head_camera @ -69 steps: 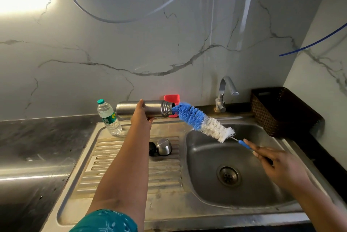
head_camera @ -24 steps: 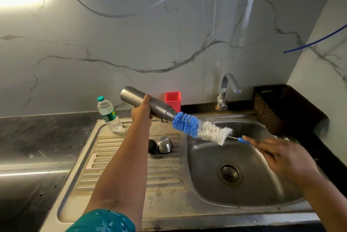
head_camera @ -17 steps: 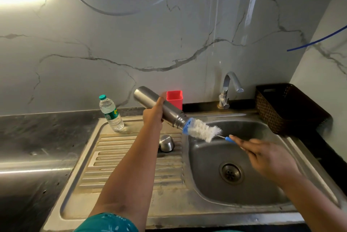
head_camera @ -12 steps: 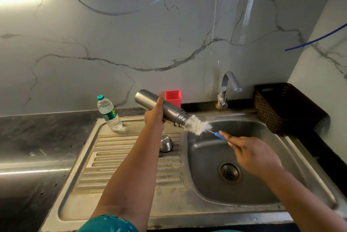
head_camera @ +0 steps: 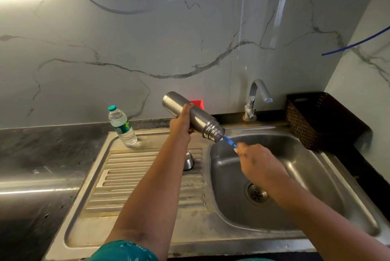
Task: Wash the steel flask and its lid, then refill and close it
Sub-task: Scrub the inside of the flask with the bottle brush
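1. The left hand (head_camera: 181,124) grips the steel flask (head_camera: 193,116) around its middle, fingers curled round the body, holding it in the air above the seam between the draining board (head_camera: 135,178) and the sink basin (head_camera: 299,167)
2. The flask is tilted, its closed base up and to the left, its threaded open mouth pointing down and to the right over the near-left edge of the basin
3. The right hand (head_camera: 256,162) pinches the blue handle of the bottle brush (head_camera: 230,142); only a short length of blue shows between the fingertips and the flask mouth, and the bristles are hidden inside the flask
4. The steel lid (head_camera: 188,160) stands on the ribbed draining board, partly hidden behind the left forearm, well below the flask
5. A clear plastic water bottle (head_camera: 122,126) with a green cap stands upright at the back left corner of the draining board
6. A red container (head_camera: 197,103) peeks out behind the flask against the marble wall
7. The tap (head_camera: 256,97) rises behind the basin, and a dark woven basket (head_camera: 320,119) sits on the counter to its right
8. The drain (head_camera: 256,194) is partly covered by the right forearm
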Demonstrator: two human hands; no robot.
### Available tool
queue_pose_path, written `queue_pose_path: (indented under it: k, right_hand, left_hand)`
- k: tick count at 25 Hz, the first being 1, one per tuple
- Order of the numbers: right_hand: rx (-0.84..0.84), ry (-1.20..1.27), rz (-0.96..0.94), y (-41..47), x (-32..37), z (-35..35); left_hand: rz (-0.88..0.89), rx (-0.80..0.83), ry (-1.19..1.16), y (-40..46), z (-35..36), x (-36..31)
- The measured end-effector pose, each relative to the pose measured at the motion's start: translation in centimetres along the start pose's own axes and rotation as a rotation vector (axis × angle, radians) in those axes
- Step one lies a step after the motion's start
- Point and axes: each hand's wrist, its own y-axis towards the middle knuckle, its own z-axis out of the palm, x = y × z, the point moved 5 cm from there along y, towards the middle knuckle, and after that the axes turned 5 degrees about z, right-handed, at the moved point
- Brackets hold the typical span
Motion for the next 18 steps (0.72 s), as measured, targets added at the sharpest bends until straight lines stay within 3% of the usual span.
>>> queue_pose_path:
  k: [2,5,6,7,8,9,12,14,16,18]
  right_hand:
    - [0.177,0.363,0.061,-0.1,-0.5,0.6]
    - [0.733,1.599,0.461,-1.7,-0.5,2.3]
    - [0.845,1.849,0.565,-2.2,-0.3,2.4]
    - [0.869,1.906,0.595,-2.5,-0.3,2.5]
    - [0.821,1.795,0.57,-2.5,-0.5,2.5]
    - [0.692,1.508,0.47,-2.3,-0.9,2.6]
    - [0.148,0.394,0.167,-1.6,-1.7,0.5]
    - [-0.045,-0.137,0.08,-2.0,-1.6,-0.1]
    - [-0.04,-0.198,0.06,-2.6,-1.2,0.6]
    - [0.067,0.286,0.138,-2.2,-1.4,1.0]
  left_hand:
    - [-0.001,0.003,0.015,0.2,-0.4,-0.7]
    - [0.0,0.04,-0.014,0.3,-0.5,-1.5]
    - [0.005,0.059,-0.027,0.3,-0.4,-1.7]
    - [0.012,0.071,-0.02,0.4,-0.3,-1.8]
    - [0.02,0.076,-0.005,0.5,-0.3,-1.8]
    - [0.028,0.071,0.012,0.7,-0.3,-1.7]
    - [0.018,0.001,0.015,1.2,-0.4,-1.1]
    - [0.0,-0.048,0.0,1.5,-0.5,-1.2]
    - [0.009,-0.046,0.014,1.6,-0.5,-1.3]
    - [0.023,0.013,0.051,1.5,-0.2,-0.9]
